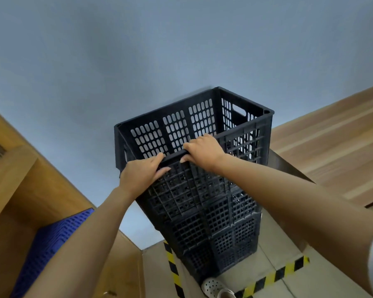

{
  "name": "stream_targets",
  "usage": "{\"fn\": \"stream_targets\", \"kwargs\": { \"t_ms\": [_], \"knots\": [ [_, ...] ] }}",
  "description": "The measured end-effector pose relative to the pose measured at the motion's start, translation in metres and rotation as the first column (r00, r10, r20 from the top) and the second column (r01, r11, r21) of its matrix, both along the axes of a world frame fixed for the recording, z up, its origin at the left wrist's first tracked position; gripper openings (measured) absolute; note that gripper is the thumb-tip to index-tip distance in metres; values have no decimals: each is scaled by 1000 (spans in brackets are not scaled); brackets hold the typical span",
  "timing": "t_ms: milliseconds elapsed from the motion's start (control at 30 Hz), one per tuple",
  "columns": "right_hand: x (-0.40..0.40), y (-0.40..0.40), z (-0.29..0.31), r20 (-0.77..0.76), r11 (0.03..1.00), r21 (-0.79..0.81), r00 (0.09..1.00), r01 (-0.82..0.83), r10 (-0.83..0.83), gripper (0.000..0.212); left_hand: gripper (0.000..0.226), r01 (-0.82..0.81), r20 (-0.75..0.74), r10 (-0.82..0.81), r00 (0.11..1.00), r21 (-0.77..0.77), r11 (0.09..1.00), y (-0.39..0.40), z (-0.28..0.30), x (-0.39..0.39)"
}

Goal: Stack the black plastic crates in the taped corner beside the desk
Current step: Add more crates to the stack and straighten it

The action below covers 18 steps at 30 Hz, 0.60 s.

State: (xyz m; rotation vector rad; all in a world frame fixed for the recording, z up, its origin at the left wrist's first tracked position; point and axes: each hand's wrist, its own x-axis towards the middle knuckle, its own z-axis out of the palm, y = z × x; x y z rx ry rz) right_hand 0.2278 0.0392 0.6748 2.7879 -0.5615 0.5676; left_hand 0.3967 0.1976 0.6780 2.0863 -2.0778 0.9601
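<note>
We look down on a tall stack of black crates (205,207) standing on the floor in the corner, inside the yellow-and-black tape (274,276) that marks the near and left edges of the spot. The top crate (194,130) sits on the stack with its open mouth up and its far wall close to the grey wall (138,50).

Our left hand (141,174) curls over the near rim of the top crate at its left part, fingers wrapped on the rim and holding it. Our right hand (204,150) grips the same rim just beside it, fingers hooked over the edge and thumb underneath.

To the left a wooden shelf unit (19,179) stands near the stack, with a blue perforated panel (52,244) leaning low against it; a strip of grey wall shows between the unit and the crates. To the right the wooden tabletop (332,136) runs close along the stack's side, its corner near the upper crates. A pale perforated shoe (213,287) touches the foot of the stack at the tape line.

Open floor (274,259) lies only in front and to the near right of the stack; the wall closes off the back
</note>
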Motion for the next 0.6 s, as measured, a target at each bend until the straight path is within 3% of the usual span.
{"fn": "stream_targets", "kwargs": {
  "t_ms": [400,600],
  "knots": [
    [34,-27,8,36,988,56,989,-144,142,45,44,19,17,-19,1000,39,999,-18,10,40],
    [27,-38,17,-143,974,78,965,-211,221,56,45,-6,4,6,1000,78,997,-12,10,30]
  ]
}}
